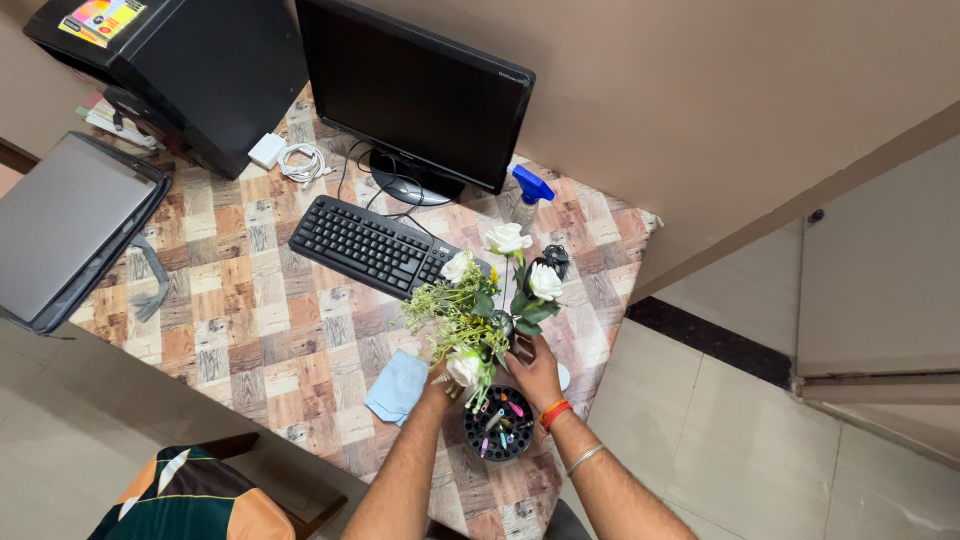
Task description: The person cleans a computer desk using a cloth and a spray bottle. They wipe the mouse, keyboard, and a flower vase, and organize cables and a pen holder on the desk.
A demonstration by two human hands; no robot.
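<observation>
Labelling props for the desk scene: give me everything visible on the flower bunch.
The flower bunch looks artificial: white rose-like blooms, dark green leaves and pale green sprigs on thin stems. It stands roughly upright, leaning slightly, above the patterned table, just in front of the black keyboard. The left hand and right hand both hold it near its base, beside a round black pen holder. Any vase or base is hidden by the hands.
</observation>
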